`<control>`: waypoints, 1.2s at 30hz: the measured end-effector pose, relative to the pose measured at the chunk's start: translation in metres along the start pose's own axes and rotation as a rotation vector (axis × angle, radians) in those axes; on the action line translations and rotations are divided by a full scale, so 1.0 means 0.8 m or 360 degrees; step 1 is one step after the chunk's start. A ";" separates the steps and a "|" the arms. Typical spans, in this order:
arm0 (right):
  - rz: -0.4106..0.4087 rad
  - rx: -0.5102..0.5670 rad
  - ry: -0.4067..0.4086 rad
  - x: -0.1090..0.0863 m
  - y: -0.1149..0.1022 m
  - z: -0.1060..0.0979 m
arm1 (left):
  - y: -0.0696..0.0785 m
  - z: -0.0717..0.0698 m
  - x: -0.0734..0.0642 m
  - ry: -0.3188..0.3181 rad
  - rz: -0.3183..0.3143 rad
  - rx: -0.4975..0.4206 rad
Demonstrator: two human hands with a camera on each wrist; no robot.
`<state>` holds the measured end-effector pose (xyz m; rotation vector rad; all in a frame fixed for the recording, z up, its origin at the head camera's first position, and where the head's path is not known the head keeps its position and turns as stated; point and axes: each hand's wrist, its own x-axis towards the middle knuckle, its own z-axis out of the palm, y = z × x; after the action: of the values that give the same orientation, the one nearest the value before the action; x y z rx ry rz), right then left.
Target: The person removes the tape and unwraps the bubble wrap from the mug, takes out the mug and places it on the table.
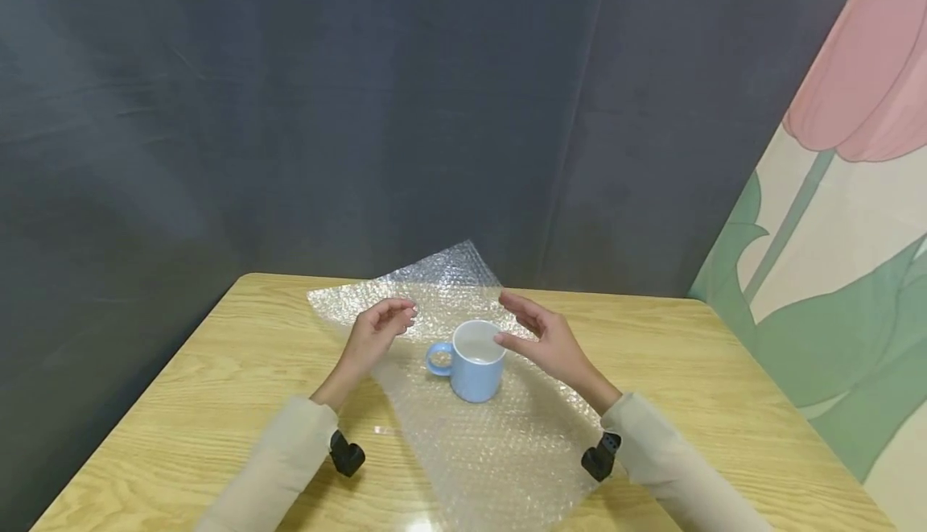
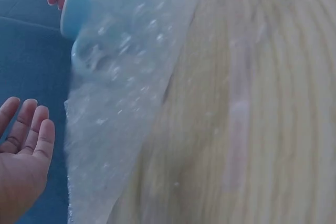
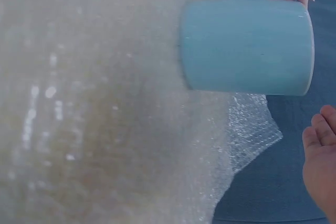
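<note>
A light blue mug (image 1: 476,375) with a white inside stands upright on a sheet of bubble wrap (image 1: 500,459), its handle toward the left. My left hand (image 1: 372,335) is raised to the left of the mug, fingers loosely bent and holding nothing. Close by the rim on the right is my right hand (image 1: 543,337), its thumb overlapping the mug's edge in the head view. In the right wrist view a gap shows between the mug (image 3: 247,45) and the right hand (image 3: 321,166). The left wrist view has the left hand (image 2: 23,161) beside the wrap.
The bubble wrap's far corner (image 1: 449,266) sticks up past the back edge of the wooden table (image 1: 239,355). A small clear strip (image 1: 387,430) lies on the wood left of the wrap. Behind hangs a dark curtain (image 1: 362,113); a flower-painted wall (image 1: 833,274) stands at right.
</note>
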<state>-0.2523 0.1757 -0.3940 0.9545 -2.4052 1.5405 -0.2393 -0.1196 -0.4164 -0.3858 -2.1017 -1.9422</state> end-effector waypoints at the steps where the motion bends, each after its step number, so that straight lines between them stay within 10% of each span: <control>1: 0.0009 -0.0004 -0.0004 -0.001 0.001 0.001 | -0.001 0.002 -0.001 -0.0012 -0.0007 -0.0002; 12: 0.0069 0.0025 -0.0051 -0.010 0.013 0.020 | -0.014 0.022 -0.011 -0.0245 -0.0137 0.0037; 30: 0.0209 0.0163 -0.0026 -0.019 -0.025 0.037 | -0.021 0.041 -0.017 -0.0281 -0.0263 0.0023; 36: 0.0239 0.0211 0.0007 -0.019 -0.029 0.040 | 0.003 0.041 -0.019 -0.0320 -0.0283 -0.0005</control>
<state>-0.2202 0.1486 -0.3976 0.8074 -2.4474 1.7706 -0.2241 -0.0873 -0.4220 -0.4236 -2.3304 -2.0829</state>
